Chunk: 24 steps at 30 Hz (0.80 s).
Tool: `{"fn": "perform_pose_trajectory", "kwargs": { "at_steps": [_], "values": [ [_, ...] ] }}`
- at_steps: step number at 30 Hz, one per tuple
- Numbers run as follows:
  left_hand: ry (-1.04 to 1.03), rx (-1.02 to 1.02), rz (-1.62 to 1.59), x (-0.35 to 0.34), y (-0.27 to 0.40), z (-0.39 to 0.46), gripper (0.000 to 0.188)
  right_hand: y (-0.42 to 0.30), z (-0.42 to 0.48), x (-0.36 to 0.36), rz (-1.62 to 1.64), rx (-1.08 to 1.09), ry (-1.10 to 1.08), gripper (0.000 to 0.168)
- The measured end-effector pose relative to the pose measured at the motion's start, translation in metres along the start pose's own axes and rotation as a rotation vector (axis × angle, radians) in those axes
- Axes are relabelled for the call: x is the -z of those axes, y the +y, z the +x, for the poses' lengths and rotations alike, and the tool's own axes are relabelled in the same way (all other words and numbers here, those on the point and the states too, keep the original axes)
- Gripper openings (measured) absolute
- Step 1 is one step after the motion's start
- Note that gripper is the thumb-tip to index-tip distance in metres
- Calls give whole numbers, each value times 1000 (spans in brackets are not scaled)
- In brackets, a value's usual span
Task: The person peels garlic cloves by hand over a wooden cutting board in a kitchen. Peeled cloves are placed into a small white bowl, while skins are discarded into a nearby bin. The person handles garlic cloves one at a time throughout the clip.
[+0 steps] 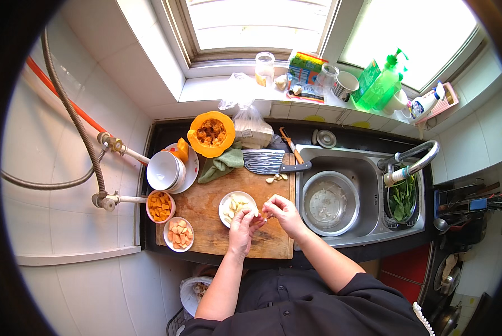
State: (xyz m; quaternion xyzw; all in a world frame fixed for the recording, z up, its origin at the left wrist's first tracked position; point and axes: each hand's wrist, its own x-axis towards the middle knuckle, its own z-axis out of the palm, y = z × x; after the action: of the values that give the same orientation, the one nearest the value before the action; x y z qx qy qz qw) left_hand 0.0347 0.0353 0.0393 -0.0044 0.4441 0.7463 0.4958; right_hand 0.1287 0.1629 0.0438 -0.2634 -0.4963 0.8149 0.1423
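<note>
My left hand (241, 233) is above the near edge of a wooden cutting board (209, 235), its thumb and fingers closed on a small pale piece that looks like a garlic clove (256, 212). Close beside it, my right hand (285, 215) has its fingertips pinched together. A tiny pale bit shows between the hands, but whether the right fingers hold it is unclear. Just behind my left fingers, a white plate (223, 213) carries several peeled garlic cloves (235, 204). A few more cloves (277, 178) lie on the board beneath the cleaver (264, 162), whose dark handle points right.
Left stand stacked white bowls (162, 170), a bowl of orange cubes (160, 206) and one of paler chunks (179, 235). A cut pumpkin (212, 133), green cloth (223, 164) and peeler (291, 145) lie behind. Right, a metal basin (352, 218) sits in the sink (368, 189) near the faucet (423, 155).
</note>
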Motion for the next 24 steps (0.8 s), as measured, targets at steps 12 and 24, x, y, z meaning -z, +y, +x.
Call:
{"fn": "perform_pose_trajectory", "kwargs": {
  "at_steps": [12,24],
  "values": [
    [55,-22,115,-3,9,0,18,-7,1,-6,11,-18,-89,12],
    [27,-13,-267,21,3,7,19,1,9,0,220,-52,-136,16]
  ]
}}
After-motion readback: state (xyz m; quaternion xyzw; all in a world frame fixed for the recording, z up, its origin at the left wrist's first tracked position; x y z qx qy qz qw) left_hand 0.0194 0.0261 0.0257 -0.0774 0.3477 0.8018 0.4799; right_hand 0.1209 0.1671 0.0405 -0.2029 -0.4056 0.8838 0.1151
